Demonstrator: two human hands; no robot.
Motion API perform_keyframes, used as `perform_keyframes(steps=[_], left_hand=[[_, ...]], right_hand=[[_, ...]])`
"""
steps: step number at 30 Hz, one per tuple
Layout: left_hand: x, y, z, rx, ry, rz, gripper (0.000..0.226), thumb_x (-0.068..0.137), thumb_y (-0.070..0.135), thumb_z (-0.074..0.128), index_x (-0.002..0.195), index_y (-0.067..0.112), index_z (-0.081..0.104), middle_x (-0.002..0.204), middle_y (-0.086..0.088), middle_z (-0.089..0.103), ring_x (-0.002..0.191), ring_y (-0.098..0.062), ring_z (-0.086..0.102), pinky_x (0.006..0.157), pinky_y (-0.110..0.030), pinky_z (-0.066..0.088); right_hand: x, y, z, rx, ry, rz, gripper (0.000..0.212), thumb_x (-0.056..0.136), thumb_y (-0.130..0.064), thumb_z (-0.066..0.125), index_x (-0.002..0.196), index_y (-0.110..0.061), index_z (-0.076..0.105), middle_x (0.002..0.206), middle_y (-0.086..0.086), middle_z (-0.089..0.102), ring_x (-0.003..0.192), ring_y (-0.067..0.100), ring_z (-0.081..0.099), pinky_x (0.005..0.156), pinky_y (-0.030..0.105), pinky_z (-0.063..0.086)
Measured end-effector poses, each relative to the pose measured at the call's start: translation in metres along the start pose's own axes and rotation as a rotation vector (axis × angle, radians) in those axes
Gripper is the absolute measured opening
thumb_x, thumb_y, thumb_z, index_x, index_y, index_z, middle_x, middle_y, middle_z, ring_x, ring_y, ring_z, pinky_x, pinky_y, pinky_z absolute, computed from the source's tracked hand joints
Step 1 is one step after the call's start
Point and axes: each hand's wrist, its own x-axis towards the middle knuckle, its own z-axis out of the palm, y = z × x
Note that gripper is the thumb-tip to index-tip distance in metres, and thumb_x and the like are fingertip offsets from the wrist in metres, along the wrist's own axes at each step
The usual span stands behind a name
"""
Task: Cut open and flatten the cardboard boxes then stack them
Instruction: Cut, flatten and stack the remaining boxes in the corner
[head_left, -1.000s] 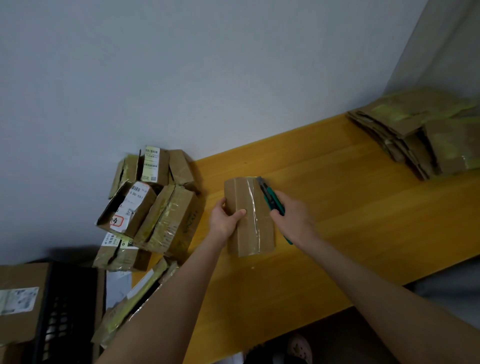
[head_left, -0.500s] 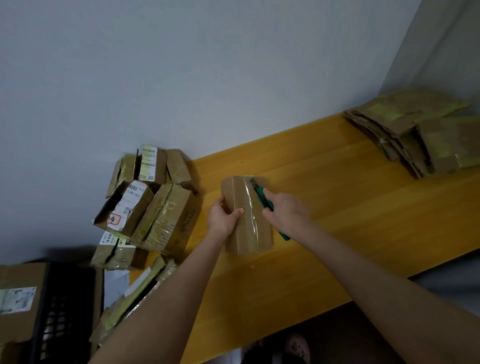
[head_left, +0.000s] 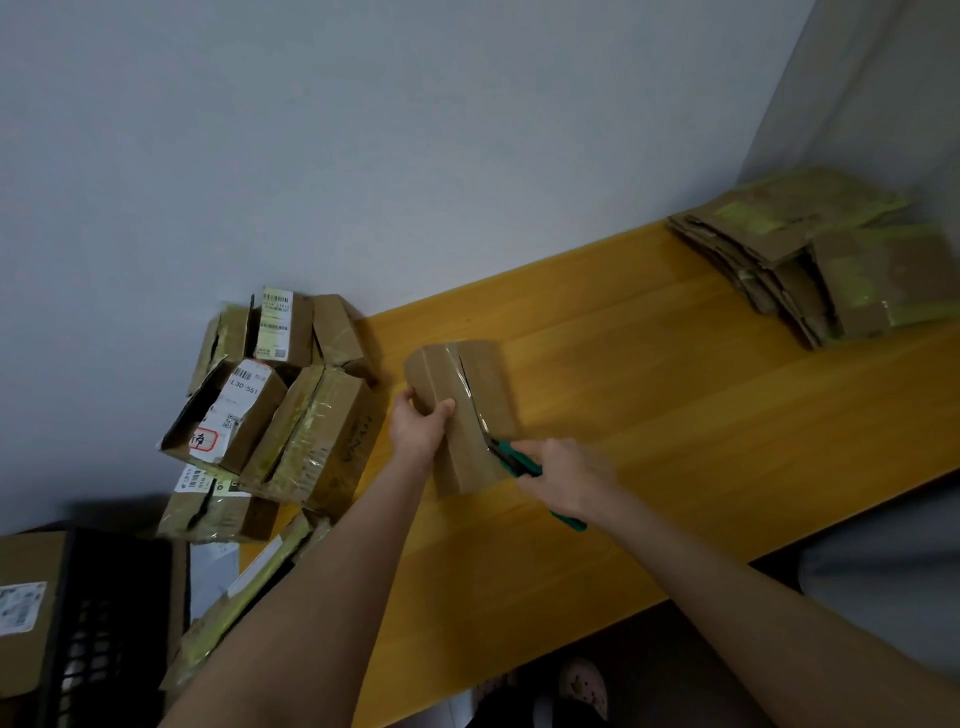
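A small taped cardboard box (head_left: 457, 384) lies on the yellow wooden table (head_left: 649, 415). My left hand (head_left: 421, 428) grips its left edge and holds it down. My right hand (head_left: 563, 475) is shut on a green-handled cutter (head_left: 514, 462), whose blade sits at the near end of the box's taped centre seam. The seam shows a dark slit along most of its length. A stack of flattened boxes (head_left: 810, 254) lies at the far right of the table.
A heap of uncut taped boxes (head_left: 275, 400) with shipping labels leans against the wall at the table's left end. A black crate (head_left: 98, 629) and another box (head_left: 26, 608) stand at lower left. A slippered foot (head_left: 584, 686) shows below the table's front edge.
My right hand has drawn the cutter from the far end of the taped seam down to its near end, leaving the seam slit. My left hand has stayed on the box.
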Motion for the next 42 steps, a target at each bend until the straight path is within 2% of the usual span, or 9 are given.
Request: perform_keyframes(steps=[7,12,18,21,23,27,32,37,42], left_hand=[[0.0,0.017,0.014,-0.258,-0.03,-0.11,0.066,0.091,0.024,0.065,0.146,0.019,0.028,0.138,-0.009,0.049,0.124,-0.032,0.05,0.1,-0.057,0.044],[0.002,0.006,0.015,-0.247,0.092,-0.144,0.063,0.09,0.021,0.066,0.142,0.013,0.033,0.137,-0.012,0.051,0.125,-0.034,0.05,0.103,-0.055,0.042],[-0.017,-0.017,0.015,-0.234,-0.039,-0.318,0.044,0.094,0.022,0.061,0.131,0.004,0.045,0.127,-0.011,0.056,0.115,-0.031,0.053,0.096,-0.053,0.047],[-0.02,-0.016,0.007,0.083,0.027,-0.264,0.071,0.088,0.026,0.069,0.143,0.003,0.033,0.143,-0.017,0.04,0.125,-0.037,0.045,0.102,-0.049,0.043],[-0.018,-0.01,-0.005,0.421,0.076,0.008,0.093,0.084,0.026,0.073,0.153,0.011,0.013,0.154,-0.015,0.018,0.132,-0.036,0.038,0.105,-0.044,0.041],[-0.011,0.014,-0.007,1.176,-0.47,0.619,0.116,0.073,0.041,0.079,0.154,0.019,-0.002,0.161,-0.006,0.002,0.146,-0.031,0.012,0.116,-0.048,0.025],[0.001,0.018,0.036,1.905,-0.736,0.772,0.136,0.067,0.048,0.082,0.148,0.024,-0.025,0.16,-0.005,-0.019,0.147,-0.031,-0.014,0.119,-0.054,0.0],[0.006,0.01,0.051,2.019,-0.764,0.797,0.134,0.067,0.051,0.081,0.151,0.02,-0.019,0.16,-0.009,0.0,0.147,-0.034,0.0,0.118,-0.051,0.01],[0.011,0.012,0.031,1.558,-0.467,0.725,0.131,0.06,0.061,0.08,0.152,0.015,0.0,0.152,-0.012,0.016,0.141,-0.036,0.016,0.116,-0.051,0.018]], right_hand=[[0.006,0.023,-0.003,0.159,0.238,0.107,0.042,0.093,-0.039,0.048,0.134,-0.029,0.05,0.121,-0.007,0.054,0.091,0.012,0.055,0.067,0.028,0.049],[0.007,0.03,-0.007,0.108,0.427,0.079,0.038,0.094,-0.038,0.045,0.128,-0.023,0.052,0.101,-0.002,0.053,0.084,0.02,0.057,0.06,0.031,0.043],[0.026,0.037,-0.007,0.708,0.136,0.327,0.033,0.101,-0.03,0.042,0.127,-0.01,0.049,0.098,0.005,0.058,0.078,0.018,0.057,0.056,0.027,0.043],[0.032,0.031,0.008,0.848,0.074,0.362,0.035,0.102,-0.028,0.043,0.129,-0.006,0.049,0.111,0.01,0.059,0.095,0.025,0.058,0.073,0.033,0.048],[0.036,0.026,0.014,0.952,0.093,0.414,0.036,0.102,-0.028,0.042,0.131,-0.008,0.048,0.107,0.008,0.057,0.092,0.023,0.055,0.075,0.034,0.045],[0.045,0.021,0.019,1.08,0.145,0.506,0.038,0.103,-0.027,0.041,0.135,-0.008,0.044,0.113,0.01,0.055,0.092,0.023,0.05,0.076,0.033,0.044],[0.048,0.025,0.027,1.136,0.173,0.598,0.041,0.103,-0.027,0.04,0.139,-0.007,0.039,0.13,0.013,0.052,0.111,0.029,0.052,0.079,0.035,0.042],[0.055,0.033,0.035,1.142,0.159,0.598,0.039,0.103,-0.026,0.04,0.138,-0.008,0.04,0.131,0.011,0.052,0.114,0.029,0.052,0.08,0.034,0.042],[0.057,0.038,0.022,1.164,0.259,0.546,0.035,0.102,-0.027,0.044,0.132,-0.009,0.046,0.107,0.004,0.054,0.089,0.019,0.052,0.073,0.032,0.043]])
